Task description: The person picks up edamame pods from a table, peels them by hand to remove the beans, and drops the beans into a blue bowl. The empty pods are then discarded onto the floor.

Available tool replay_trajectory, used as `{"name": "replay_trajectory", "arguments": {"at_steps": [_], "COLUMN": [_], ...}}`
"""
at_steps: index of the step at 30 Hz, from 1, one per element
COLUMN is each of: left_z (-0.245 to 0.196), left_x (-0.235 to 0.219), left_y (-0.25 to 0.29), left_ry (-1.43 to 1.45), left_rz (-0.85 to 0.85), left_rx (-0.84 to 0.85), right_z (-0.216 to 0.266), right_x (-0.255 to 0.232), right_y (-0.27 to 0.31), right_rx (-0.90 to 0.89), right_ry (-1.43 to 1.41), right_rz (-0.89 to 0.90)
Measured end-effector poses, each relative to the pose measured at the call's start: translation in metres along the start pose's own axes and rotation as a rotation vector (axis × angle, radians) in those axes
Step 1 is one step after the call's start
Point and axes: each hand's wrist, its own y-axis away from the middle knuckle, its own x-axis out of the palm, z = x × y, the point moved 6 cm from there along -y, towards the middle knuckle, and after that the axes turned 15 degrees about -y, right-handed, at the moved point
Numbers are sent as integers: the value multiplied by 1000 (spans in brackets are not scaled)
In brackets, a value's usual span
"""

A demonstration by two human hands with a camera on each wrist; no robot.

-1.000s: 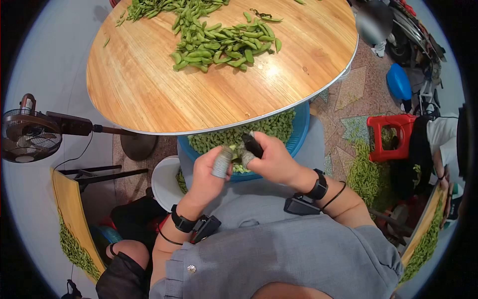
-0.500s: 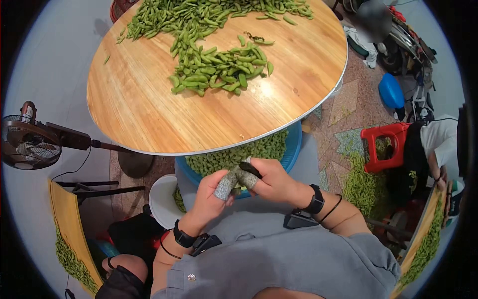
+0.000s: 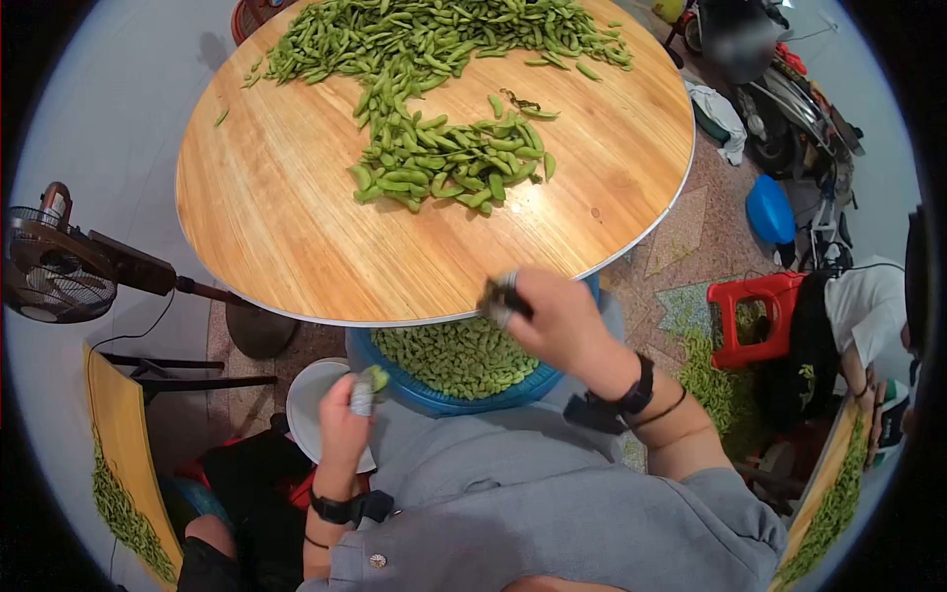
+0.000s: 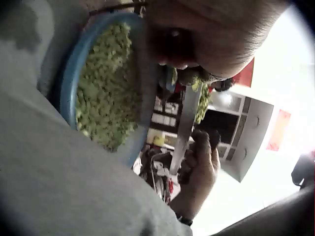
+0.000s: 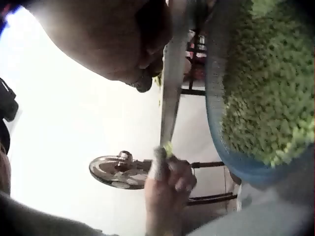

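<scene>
On my lap sits a blue basin (image 3: 582, 296) full of shelled green beans (image 3: 459, 355), partly under the round wooden table (image 3: 296, 237). My left hand (image 3: 365, 387) is low at the basin's left rim and pinches a green edamame pod (image 3: 376, 378) with a grey finger cover. Over the table's near edge, my right hand (image 3: 503, 296) grips a small dark tool (image 3: 493, 291). A pile of edamame pods (image 3: 444, 158) lies in the middle of the table. The left wrist view shows the basin (image 4: 69, 83) and the right hand (image 4: 202, 167) beyond it.
A standing fan (image 3: 49, 266) is at the left and a white bowl (image 3: 314, 390) lies beside the basin. A red stool (image 3: 755, 296), pods on the floor (image 3: 715, 365) and another seated person (image 3: 868, 296) are at the right. A yellow tray of pods (image 3: 118, 464) sits low left.
The hands were together over the basin and have parted. The left hand dropped to the left with the pod; the right hand rose to the table edge.
</scene>
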Motion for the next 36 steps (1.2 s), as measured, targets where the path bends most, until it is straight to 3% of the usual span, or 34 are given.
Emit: {"name": "replay_trajectory", "arguments": {"at_steps": [2, 3, 6, 7, 10, 12, 16, 20, 22, 24, 26, 27, 29, 30, 31, 32, 33, 34, 36], "left_z": [36, 40, 32, 34, 17, -7, -72, -129, -146, -145, -140, -132, -129, -134, -136, -138, -132, -129, -128], "left_x": [-30, -36, -54, -55, -54, -36, 7, 30, 35, 35, 38, 40, 43, 42, 42, 43, 57, 72, 77], "left_y": [16, 24, 48, 50, 46, 26, -11, -26, -27, -30, -33, -36, -41, -43, -45, -47, -49, -47, -46], "left_ry": [-363, -365, -1102, -1102, -992, -577, -406, -384, -390, -364, -340, -183, -27, 96, 218, 217, 465, 709, 843], "left_rz": [-147, -150, -362, -366, -397, -216, -142, -109, -45, -26, 1, 13, 26, 2, -22, -20, 190, 402, 518], "left_rx": [-186, -187, -150, -158, -144, -138, 234, 439, 544, 516, 481, 376, 269, 230, 190, 187, 27, -140, -136], "right_z": [4, -1, -18, -24, -12, -4, -10, -34, -22, -15, -20, -20, -31, -29, -23, -20, -19, -17, -19], "right_x": [-12, -11, -10, -5, -7, -11, -10, 0, -4, -6, -15, -16, -18, -10, -4, 2, 8, 13, 14], "right_y": [-29, -44, -74, -80, -75, -65, -71, -87, -82, -74, -64, -58, -45, -36, -23, -14, -5, -1, 4], "right_rx": [-155, -158, -188, -189, -248, -304, -218, -91, -119, -144, -111, -108, 86, 222, 482, 542, 603, 447, 474], "right_ry": [96, 92, 208, 287, 317, 274, 266, 391, 325, 261, -3, -5, -492, -709, -827, -877, -927, -1037, -1035], "right_rz": [-157, -156, -256, -233, -251, -281, -258, -170, -174, -163, -240, -234, -219, -89, 12, 87, 160, 185, 169]}}
